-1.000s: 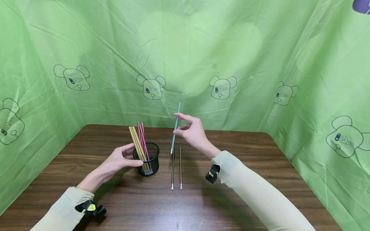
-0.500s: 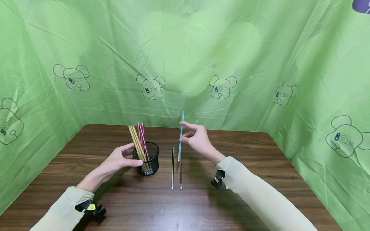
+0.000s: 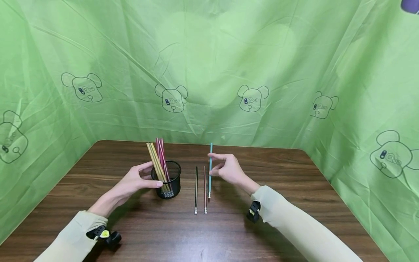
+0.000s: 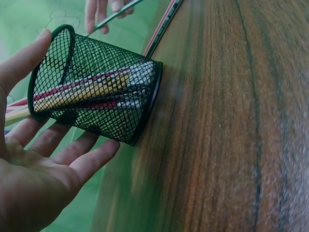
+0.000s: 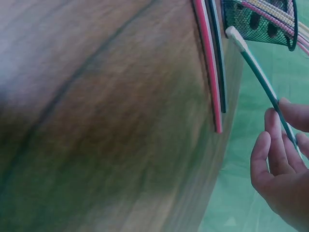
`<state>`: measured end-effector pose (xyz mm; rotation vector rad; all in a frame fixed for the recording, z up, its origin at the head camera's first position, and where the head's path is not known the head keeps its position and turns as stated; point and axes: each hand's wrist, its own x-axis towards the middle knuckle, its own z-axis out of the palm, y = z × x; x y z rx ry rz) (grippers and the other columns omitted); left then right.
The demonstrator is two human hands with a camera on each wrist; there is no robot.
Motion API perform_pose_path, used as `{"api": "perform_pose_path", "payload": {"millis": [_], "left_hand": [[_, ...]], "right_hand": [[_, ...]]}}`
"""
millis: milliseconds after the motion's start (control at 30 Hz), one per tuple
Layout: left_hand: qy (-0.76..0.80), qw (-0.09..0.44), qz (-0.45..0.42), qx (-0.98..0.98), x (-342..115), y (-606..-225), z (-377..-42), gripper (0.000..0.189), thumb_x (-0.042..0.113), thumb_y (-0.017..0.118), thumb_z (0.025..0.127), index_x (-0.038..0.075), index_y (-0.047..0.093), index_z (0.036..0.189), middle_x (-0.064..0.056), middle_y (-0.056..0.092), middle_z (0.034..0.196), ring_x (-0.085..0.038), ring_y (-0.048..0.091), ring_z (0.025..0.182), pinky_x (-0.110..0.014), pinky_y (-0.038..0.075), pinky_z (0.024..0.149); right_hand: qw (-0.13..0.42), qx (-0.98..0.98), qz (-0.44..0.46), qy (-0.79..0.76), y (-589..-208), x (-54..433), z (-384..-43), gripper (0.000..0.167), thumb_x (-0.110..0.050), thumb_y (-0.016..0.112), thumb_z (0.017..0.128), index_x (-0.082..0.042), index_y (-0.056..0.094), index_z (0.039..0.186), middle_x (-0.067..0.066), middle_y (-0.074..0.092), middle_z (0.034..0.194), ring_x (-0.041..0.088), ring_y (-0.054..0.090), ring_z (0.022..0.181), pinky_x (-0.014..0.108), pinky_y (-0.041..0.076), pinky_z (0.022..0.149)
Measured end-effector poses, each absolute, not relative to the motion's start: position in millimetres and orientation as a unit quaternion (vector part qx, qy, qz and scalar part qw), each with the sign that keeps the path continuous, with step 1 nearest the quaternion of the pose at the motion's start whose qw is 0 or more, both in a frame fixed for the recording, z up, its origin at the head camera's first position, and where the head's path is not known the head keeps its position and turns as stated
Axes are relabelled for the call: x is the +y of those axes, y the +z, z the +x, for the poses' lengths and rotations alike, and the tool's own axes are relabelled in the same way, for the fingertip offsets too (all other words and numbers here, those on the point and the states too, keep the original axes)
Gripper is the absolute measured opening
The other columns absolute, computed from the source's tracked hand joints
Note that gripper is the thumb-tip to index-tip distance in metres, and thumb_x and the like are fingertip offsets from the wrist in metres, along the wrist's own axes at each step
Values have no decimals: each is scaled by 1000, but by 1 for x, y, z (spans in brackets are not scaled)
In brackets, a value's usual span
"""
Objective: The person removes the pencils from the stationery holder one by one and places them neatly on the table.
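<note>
My left hand (image 3: pixel 132 182) grips a black mesh pencil cup (image 3: pixel 176 186) by its left side, thumb at the rim; in the left wrist view the fingers lie along its wall. Gold pencils (image 3: pixel 153 154) and pink pencils (image 3: pixel 159 147) lean in the cup (image 4: pixel 106 53), eraser ends down. To the right, my right hand (image 3: pixel 231 169) pinches a blue pencil (image 3: pixel 210 186) near its middle, eraser end down, close over the table. Just left of it lie a red pencil (image 3: pixel 205 187) and a black pencil (image 3: pixel 196 187), roughly parallel, erasers towards me.
The wooden table (image 3: pixel 157 236) has its far edge against a green cloth (image 3: pixel 209 54) printed with bear faces, which also hangs at both sides. A purple thing (image 3: pixel 410 5) shows at the top right corner. Black wrist cameras sit on both sleeves.
My right hand has brought the blue pencil rightwards, lower and nearer to me, from over the black pencil, across the red one, to its right. The left hand and cup stay put.
</note>
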<state>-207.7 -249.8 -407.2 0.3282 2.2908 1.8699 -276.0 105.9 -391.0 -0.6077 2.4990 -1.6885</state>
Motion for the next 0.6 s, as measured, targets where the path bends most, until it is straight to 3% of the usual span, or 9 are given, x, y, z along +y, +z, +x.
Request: {"api": "perform_pose_path", "payload": {"millis": [333,533,600], "left_hand": [[632,82,110,763,-250,-408,-208,96,13,86,88,-4,29,163,-28,48,154,-41,56,133,-30,51,98],[627,83,110,767,-251,-409,-209,95,14,86,88,-3,30,163,-28,49,154,-41,55,133,-30,50,99],[628,83,110,766,-251,-408,-209,95,14,85,89,-3,30,163,-28,48,154,-41,55,134,-30,50,99]], "right_hand": [[78,814,-197,-541,-405,117,-273,66,16,81,78,3,65,140,29,68,127,25,77,84,32,59,80],[97,830,-188,-515,-410,119,-273,65,15,79,77,2,67,139,25,71,124,17,76,77,27,57,74],[102,833,-186,-511,-411,118,-272,64,15,79,77,1,67,138,24,72,124,18,76,73,32,59,72]]}}
